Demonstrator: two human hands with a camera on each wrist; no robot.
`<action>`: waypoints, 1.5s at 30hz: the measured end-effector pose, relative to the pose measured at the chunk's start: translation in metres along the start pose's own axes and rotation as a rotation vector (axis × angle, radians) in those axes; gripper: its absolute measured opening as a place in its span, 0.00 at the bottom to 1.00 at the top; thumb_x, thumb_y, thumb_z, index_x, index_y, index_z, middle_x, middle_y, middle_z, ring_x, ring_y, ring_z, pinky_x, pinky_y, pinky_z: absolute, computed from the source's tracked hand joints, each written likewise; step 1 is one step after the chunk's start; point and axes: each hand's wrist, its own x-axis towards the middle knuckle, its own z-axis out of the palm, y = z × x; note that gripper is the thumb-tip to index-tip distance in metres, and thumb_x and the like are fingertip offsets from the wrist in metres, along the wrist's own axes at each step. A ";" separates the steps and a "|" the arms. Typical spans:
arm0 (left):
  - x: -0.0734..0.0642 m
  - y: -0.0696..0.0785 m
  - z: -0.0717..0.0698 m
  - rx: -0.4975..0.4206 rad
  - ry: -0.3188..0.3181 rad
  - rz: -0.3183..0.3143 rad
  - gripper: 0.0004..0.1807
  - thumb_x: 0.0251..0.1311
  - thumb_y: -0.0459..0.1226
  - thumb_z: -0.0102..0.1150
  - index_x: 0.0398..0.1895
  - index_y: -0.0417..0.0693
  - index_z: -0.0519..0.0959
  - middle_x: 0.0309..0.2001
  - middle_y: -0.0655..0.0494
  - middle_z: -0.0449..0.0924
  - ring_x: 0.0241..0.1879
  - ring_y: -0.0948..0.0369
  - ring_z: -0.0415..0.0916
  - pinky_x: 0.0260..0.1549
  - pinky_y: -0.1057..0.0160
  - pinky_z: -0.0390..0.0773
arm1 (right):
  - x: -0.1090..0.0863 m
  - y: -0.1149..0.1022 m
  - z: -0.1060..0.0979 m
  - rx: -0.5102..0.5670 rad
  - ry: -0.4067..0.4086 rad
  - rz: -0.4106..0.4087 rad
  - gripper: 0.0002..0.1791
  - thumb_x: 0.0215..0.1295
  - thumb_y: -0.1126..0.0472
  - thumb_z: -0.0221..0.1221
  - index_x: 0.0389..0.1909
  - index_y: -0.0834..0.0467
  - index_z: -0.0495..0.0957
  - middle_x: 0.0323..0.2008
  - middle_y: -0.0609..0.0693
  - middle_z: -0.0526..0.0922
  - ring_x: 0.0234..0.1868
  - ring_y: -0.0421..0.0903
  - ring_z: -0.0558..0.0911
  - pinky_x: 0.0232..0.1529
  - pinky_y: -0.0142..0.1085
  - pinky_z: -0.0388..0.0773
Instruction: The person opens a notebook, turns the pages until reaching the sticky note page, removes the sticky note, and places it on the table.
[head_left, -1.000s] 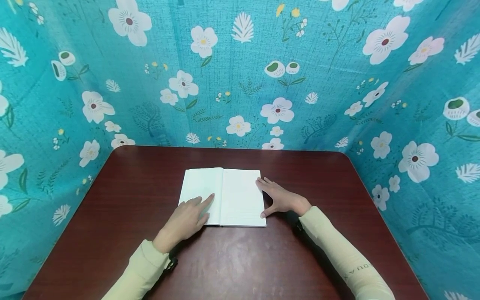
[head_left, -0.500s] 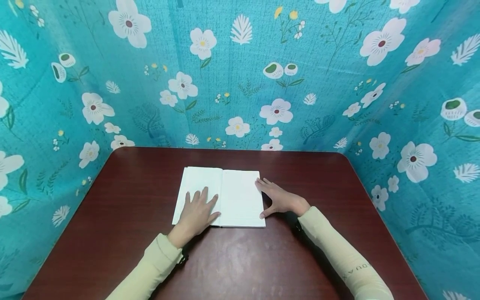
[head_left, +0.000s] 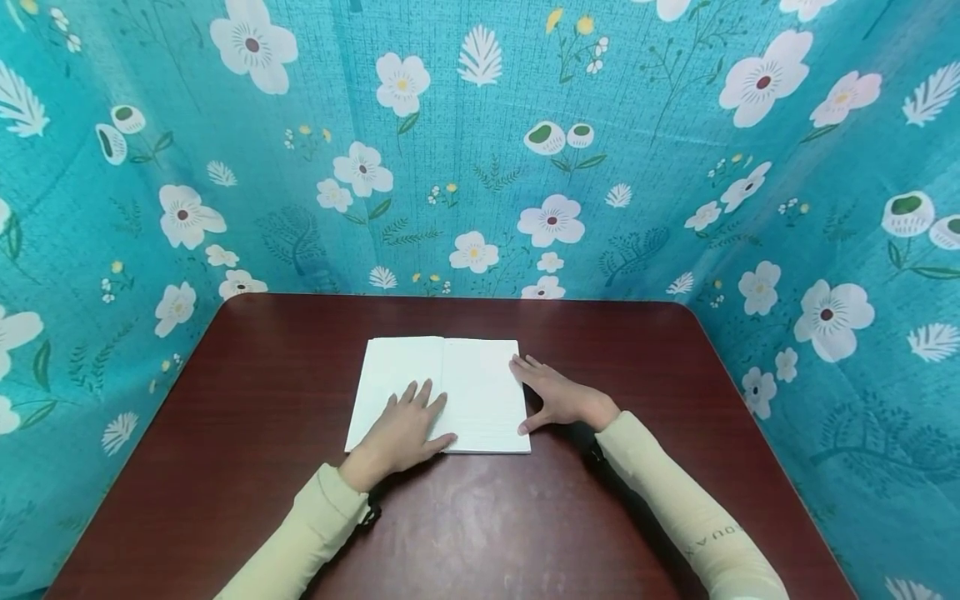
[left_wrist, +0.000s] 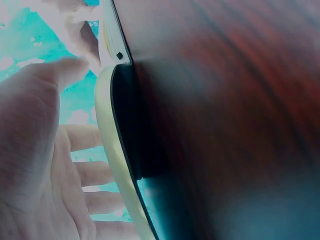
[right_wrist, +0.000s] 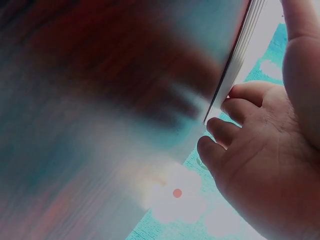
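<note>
An open notebook [head_left: 483, 383] with pale pages lies flat on the table, its spine near the middle. My left hand [head_left: 401, 429] rests with spread fingers on the lower part of the left page, the thumb reaching across the spine. In the left wrist view the notebook's edge [left_wrist: 112, 37] and dark cover show beside the left hand [left_wrist: 55, 175]. At the right page's outer edge lies my right hand [head_left: 558, 396], fingertips near the upper corner and thumb near the lower one. The right wrist view shows the right hand's [right_wrist: 265, 135] fingertips touching the stacked page edges [right_wrist: 240, 45].
The dark red-brown table [head_left: 480, 533] has rounded far corners and a glossy top. A turquoise curtain [head_left: 480, 150] with white flowers hangs behind it and along both sides.
My left hand went from pointing on the left page to lying spread on it, then shifted right toward the spine. The right hand stays at the right edge.
</note>
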 end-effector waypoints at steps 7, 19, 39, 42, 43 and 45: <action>0.001 0.004 0.000 0.000 -0.014 -0.012 0.55 0.53 0.72 0.60 0.74 0.43 0.69 0.73 0.33 0.63 0.72 0.34 0.62 0.61 0.31 0.69 | 0.001 -0.001 0.000 -0.006 -0.003 0.006 0.65 0.56 0.39 0.72 0.81 0.63 0.42 0.82 0.58 0.41 0.82 0.61 0.39 0.78 0.58 0.45; 0.000 0.003 0.002 0.008 -0.006 -0.004 0.52 0.57 0.70 0.59 0.73 0.42 0.69 0.73 0.32 0.63 0.71 0.35 0.62 0.60 0.32 0.71 | 0.002 0.002 0.000 0.005 0.003 -0.002 0.68 0.52 0.36 0.73 0.81 0.63 0.43 0.82 0.58 0.42 0.82 0.61 0.39 0.78 0.58 0.44; -0.003 0.002 -0.001 0.031 -0.014 0.008 0.47 0.62 0.64 0.59 0.74 0.41 0.67 0.74 0.34 0.62 0.73 0.36 0.61 0.61 0.32 0.69 | 0.003 0.006 0.001 0.015 0.022 -0.019 0.72 0.49 0.36 0.75 0.81 0.64 0.41 0.82 0.60 0.41 0.82 0.61 0.40 0.78 0.57 0.46; -0.004 0.002 0.000 0.034 -0.006 0.014 0.47 0.62 0.64 0.59 0.74 0.42 0.67 0.74 0.34 0.61 0.73 0.37 0.60 0.62 0.31 0.68 | 0.003 0.006 0.001 0.010 0.021 -0.018 0.71 0.49 0.36 0.75 0.81 0.64 0.41 0.82 0.60 0.41 0.82 0.61 0.40 0.78 0.57 0.46; -0.004 0.002 0.000 0.036 0.001 0.018 0.46 0.62 0.64 0.59 0.74 0.42 0.68 0.74 0.35 0.62 0.73 0.38 0.60 0.62 0.31 0.67 | 0.003 0.006 0.001 0.011 0.022 -0.019 0.71 0.49 0.36 0.75 0.81 0.64 0.41 0.82 0.60 0.41 0.82 0.61 0.40 0.78 0.57 0.46; -0.004 0.002 0.000 0.048 0.015 0.036 0.46 0.62 0.64 0.60 0.73 0.42 0.69 0.74 0.36 0.63 0.73 0.39 0.61 0.63 0.31 0.67 | 0.003 0.006 0.001 0.006 0.020 -0.018 0.71 0.50 0.36 0.74 0.81 0.64 0.41 0.82 0.60 0.41 0.82 0.61 0.40 0.78 0.57 0.46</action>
